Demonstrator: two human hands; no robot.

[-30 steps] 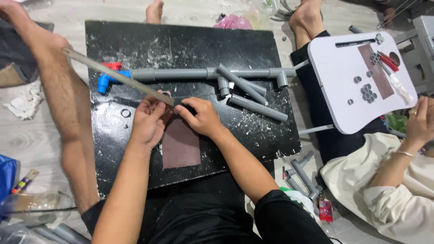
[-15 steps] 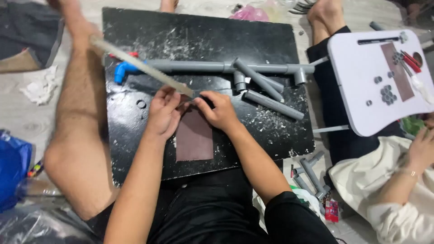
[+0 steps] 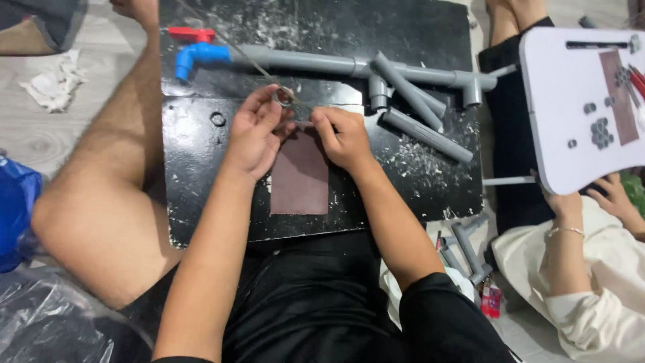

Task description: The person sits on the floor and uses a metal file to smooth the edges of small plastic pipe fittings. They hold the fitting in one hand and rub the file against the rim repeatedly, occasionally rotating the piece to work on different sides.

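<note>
My left hand (image 3: 254, 138) holds a small grey ring (image 3: 285, 96) up between thumb and fingertips, just above the top of a brown sandpaper sheet (image 3: 299, 180). A thin pale strip (image 3: 247, 56) slants from the far edge down to those fingers. My right hand (image 3: 344, 138) is beside the left, its fingers pinched at the sheet's top edge. Both hands are over a black board (image 3: 201, 195) dusted with white shavings. Behind them lies a grey pipe assembly (image 3: 302, 62) with a blue tap (image 3: 195, 54) and a red handle (image 3: 191, 31).
A loose grey pipe (image 3: 427, 135) and a small ring (image 3: 218, 119) lie on the board. At right another person's hand (image 3: 615, 197) steadies a white lap table (image 3: 578, 154) bearing small parts. Pipe offcuts (image 3: 467, 247) lie on the floor, a rag (image 3: 52, 84) and a blue bag (image 3: 13, 208) at left.
The view has moved closer and to the right. My left fingers have lifted off the sandpaper with the ring. My right hand stays pinched at the sheet's top.
</note>
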